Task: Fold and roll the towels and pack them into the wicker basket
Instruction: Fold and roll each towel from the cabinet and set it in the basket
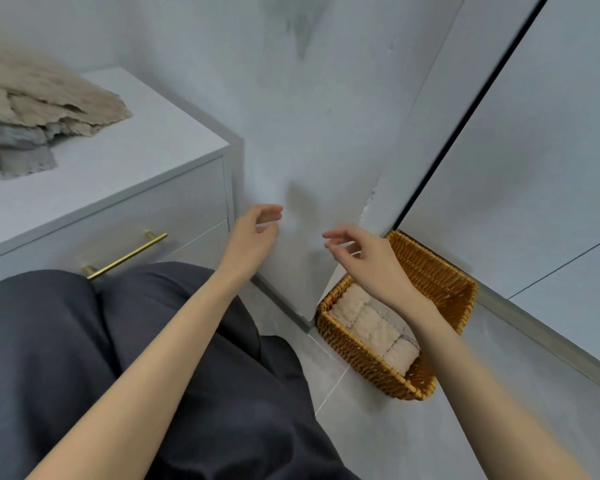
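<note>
A wicker basket [437, 275] stands on the floor at the right, against the wall. Several rolled cream towels [373, 329] lie side by side inside it. My right hand [364, 258] hovers above the basket's far end, fingers loosely curled, holding nothing. My left hand [257, 230] hangs in the air left of it, in front of the wall, also empty with relaxed fingers. A loose heap of beige and grey towels [39, 109] lies on the white cabinet top [146, 147] at the upper left.
The white cabinet has drawers with a brass bar handle [125, 256]. My dark trousers [153, 341] fill the lower left. A grey tiled floor [413, 438] surrounds the basket, and a glass panel with a dark frame [465, 126] rises at the right.
</note>
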